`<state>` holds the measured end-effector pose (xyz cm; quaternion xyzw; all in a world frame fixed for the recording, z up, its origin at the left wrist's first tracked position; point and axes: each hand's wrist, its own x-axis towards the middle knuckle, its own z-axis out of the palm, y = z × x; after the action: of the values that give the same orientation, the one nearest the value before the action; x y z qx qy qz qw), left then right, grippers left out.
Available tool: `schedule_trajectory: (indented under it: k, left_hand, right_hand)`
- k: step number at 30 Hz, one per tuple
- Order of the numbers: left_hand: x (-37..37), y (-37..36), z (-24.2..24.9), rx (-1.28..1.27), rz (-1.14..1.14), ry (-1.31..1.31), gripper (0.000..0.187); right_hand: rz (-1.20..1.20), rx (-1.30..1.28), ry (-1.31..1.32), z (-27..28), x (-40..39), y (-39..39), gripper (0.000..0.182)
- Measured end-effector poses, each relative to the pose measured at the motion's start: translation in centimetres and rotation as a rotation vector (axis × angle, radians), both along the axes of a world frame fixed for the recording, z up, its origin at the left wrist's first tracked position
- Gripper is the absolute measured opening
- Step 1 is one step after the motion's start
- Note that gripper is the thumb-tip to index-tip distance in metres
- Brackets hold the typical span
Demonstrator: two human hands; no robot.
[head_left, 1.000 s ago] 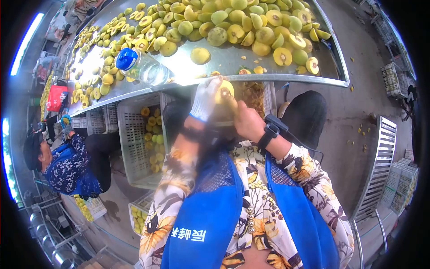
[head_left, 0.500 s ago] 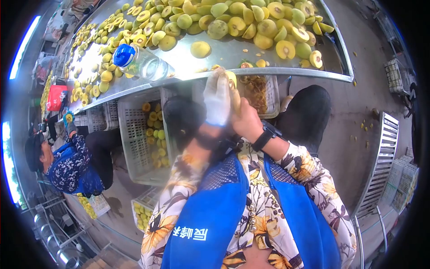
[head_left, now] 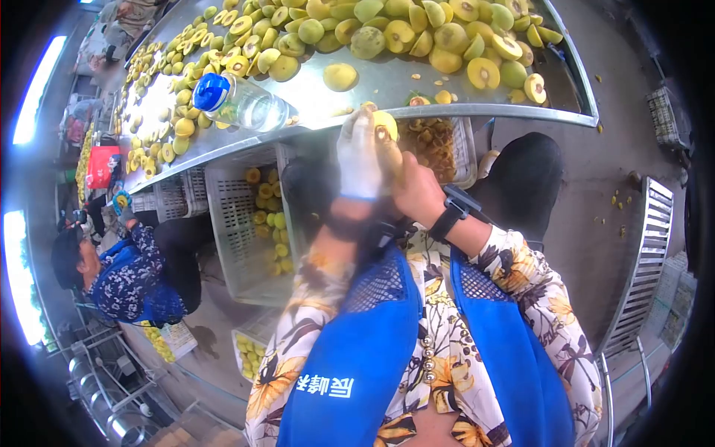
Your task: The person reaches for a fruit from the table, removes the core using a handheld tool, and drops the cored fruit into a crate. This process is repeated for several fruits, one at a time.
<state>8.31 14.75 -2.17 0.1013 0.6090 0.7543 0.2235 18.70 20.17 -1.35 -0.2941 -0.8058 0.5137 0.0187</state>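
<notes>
Here's the left hand (head_left: pixel 360 160), gloved, upper middle of the frame, pinching one yellow fruit (head_left: pixel 384 121) at its fingertips. The bare right hand (head_left: pixel 417 186) sits just beside it, fingers curled — what they grip, I can't tell, it's hidden and blurred. To do this well, I'd say: brace the fruit firmly against the glove, make small, controlled pushes with the right, and mind the bare fingertips.

Counting outward — one scrap crate (head_left: pixel 467 153) just right of the hands, under the rim of one metal table (head_left: pixel 491 109). One loose fruit (head_left: pixel 340 77) lies apart, upper middle; one blue-capped bottle (head_left: pixel 253 108), upper left. The heap of fruit (head_left: pixel 447 37) along the top? Too many to count! Left of centre, one big crate (head_left: pixel 229 223) with fruit in it, and one smaller crate (head_left: pixel 257 325) below. Far left, one co-worker (head_left: pixel 145 283) and one red bag (head_left: pixel 103 165).
</notes>
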Motion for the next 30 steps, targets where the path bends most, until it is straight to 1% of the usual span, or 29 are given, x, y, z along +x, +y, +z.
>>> schedule_trajectory:
  k: [1, 2, 3, 5, 7, 9, 10, 11, 13, 16, 17, 19, 20, 22, 25, 27, 28, 30]
  left_hand:
    - [0.6, 0.4, 0.1, -0.052, 0.077, 0.195, 0.03]
    - [1.1, 0.3, 0.7, -0.018, 0.034, 0.093, 0.028]
    - [1.2, 0.3, 0.2, -0.037, 0.032, 0.152, 0.029]
    - [0.6, -0.2, -0.9, -0.074, 0.012, 0.283, 0.031]
    - [0.4, -0.9, 0.1, -0.138, -0.195, 0.133, 0.03]
    - [-1.6, -1.7, -0.4, 0.279, -0.396, -0.56, 0.03]
    - [-1.8, -1.7, -0.4, 0.268, -0.392, -0.567, 0.028]
    - [-1.6, -1.6, -0.4, 0.234, -0.271, -0.546, 0.028]
    - [-0.3, -0.6, 1.2, 0.166, -0.028, -0.506, 0.028]
    - [0.6, -0.1, 1.1, -0.145, 0.116, 0.063, 0.025]
    - [0.8, 0.1, 1.4, -0.15, 0.092, 0.003, 0.025]
    - [0.9, 0.2, 2.4, -0.161, 0.042, -0.119, 0.025]
    - [0.5, -0.1, 2.2, -0.176, -0.068, -0.079, 0.024]
    - [-0.4, -0.7, 1.6, -0.208, -0.289, 0.004, 0.024]
    - [-0.4, -0.2, 1.4, -0.094, -0.118, -0.324, 0.025]
    - [0.7, 0.3, 2.4, -0.083, -0.033, -0.036, 0.028]
    - [1.2, 0.4, 2.7, -0.078, 0.01, 0.106, 0.029]
    - [0.8, 0.5, 2.3, -0.109, 0.001, 0.022, 0.031]
  right_hand:
    - [-0.013, -0.015, -0.001, 0.1, 0.1, -0.2, 0.028]
    - [-0.034, -0.035, 0.001, 0.3, 0.2, -0.4, 0.028]
    - [-0.063, -0.061, 0.006, 0.6, 0.3, -0.7, 0.028]
    - [0.003, -0.059, 0.037, 1.7, 0.6, -0.5, 0.027]
    - [0.048, -0.05, 0.037, 1.3, 1.0, -0.3, 0.025]
    - [0.091, -0.045, 0.01, 0.2, 0.9, -0.4, 0.024]
    - [0.094, -0.041, 0.002, 0.2, 0.8, -0.3, 0.024]
    - [0.098, -0.038, -0.008, 0.3, 0.6, -0.1, 0.024]
    - [0.115, -0.032, 0.01, 1.0, 0.5, 0.2, 0.024]
    - [0.123, -0.076, 0.069, 2.8, 0.5, 0.2, 0.023]
    - [0.1, -0.117, 0.071, 3.5, 0.6, 0.0, 0.023]
    - [0.075, -0.141, 0.045, 2.9, 0.8, -0.2, 0.023]
    - [0.075, -0.125, 0.018, 1.1, 0.9, -0.6, 0.023]
    - [0.087, -0.112, -0.02, -0.1, 1.1, -0.7, 0.023]
    - [0.089, -0.134, -0.013, -0.3, 1.0, 0.0, 0.023]
    - [0.066, -0.182, 0.037, 0.0, 0.9, 0.3, 0.024]
    - [0.058, -0.16, 0.051, -0.1, 0.9, 0.1, 0.025]
    - [0.043, -0.117, 0.076, -0.8, 0.9, -0.4, 0.028]
